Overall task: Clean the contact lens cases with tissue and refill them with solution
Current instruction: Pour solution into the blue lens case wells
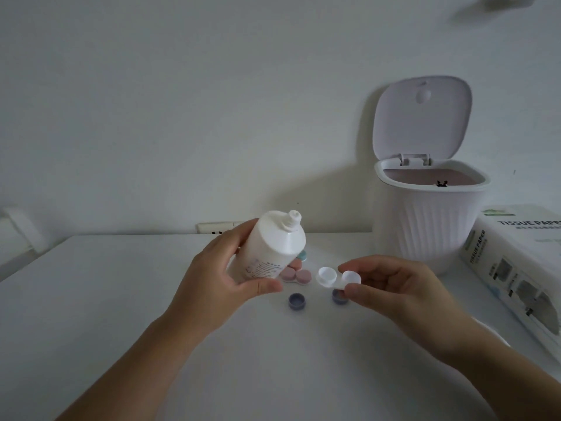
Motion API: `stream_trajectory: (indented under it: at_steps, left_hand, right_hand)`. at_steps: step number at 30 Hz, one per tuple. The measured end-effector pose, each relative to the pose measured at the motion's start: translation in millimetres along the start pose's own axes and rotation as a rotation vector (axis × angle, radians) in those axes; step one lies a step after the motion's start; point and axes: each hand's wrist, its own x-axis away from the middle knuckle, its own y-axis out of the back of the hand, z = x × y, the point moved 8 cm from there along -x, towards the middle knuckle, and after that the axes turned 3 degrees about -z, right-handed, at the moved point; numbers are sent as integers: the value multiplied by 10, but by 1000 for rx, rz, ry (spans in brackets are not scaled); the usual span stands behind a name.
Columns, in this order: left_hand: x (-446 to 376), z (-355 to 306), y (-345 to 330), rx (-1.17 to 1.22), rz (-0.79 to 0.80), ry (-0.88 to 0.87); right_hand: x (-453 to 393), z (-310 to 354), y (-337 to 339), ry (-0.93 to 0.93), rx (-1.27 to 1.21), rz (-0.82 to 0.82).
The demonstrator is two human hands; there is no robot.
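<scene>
A: What is the surface, and what room do we see?

B: A plain white table (91, 299) stands against a pale bare wall (182, 101). Behind the left hand (212, 287), at the table's far edge, a white socket strip (217, 228) sits low on the wall.

A: What do the hands do?

B: The left hand grips a white solution bottle (268, 247), fingers and thumb curled around its body. The bottle is tilted, and its uncapped nozzle points up and to the right. The right hand (394, 287) pinches a white lens case (337, 276) by its right end and holds it above the table, both cups open, just to the right of the bottle.

A: And the other things?

B: Between the two hands a pink lens case (294, 275) lies on the table, closed. A teal piece (302, 255) shows behind it, mostly hidden by the bottle. Below the hands lie two purple caps (297, 300), one partly under the right thumb. Beyond the right hand stands a white ribbed bin (425, 223) with the lid up.

A: Any writing?

B: To the right of the right hand, a tissue pack (516, 268) reads "TISSUE PAPER". The small print on the bottle I cannot read.
</scene>
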Motion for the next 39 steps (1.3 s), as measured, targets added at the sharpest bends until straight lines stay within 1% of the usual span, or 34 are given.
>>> stream_trajectory:
  at_steps: [3,7,11,15,19,30,36,39]
  left_hand:
    - [39,-25,-28,-46,34,-46]
    - [34,5,-25,-57,65,-45]
    - [49,47,-38,-99,97,-53]
    - [66,80,-32,-136,102,-69]
    - [57,62,-32,-183,84,-118]
    - [42,-43,-62,-267,36,-268]
    - [46,-97,-110,-309,31,-323]
    - [42,-100,-101,-329,21,-335]
  right_hand:
    - [11,71,27,36,-25,-30]
    - [30,136,68,81,-40,-77]
    - [42,160,64,109,-50,-81]
    - [77,195,53,145,29,-87]
    - [94,210,24,178,173,-65]
    - [106,169,-53,150,274,-5]
    - [105,104,-72,71,165,30]
    - [98,59,-71,45,158,42]
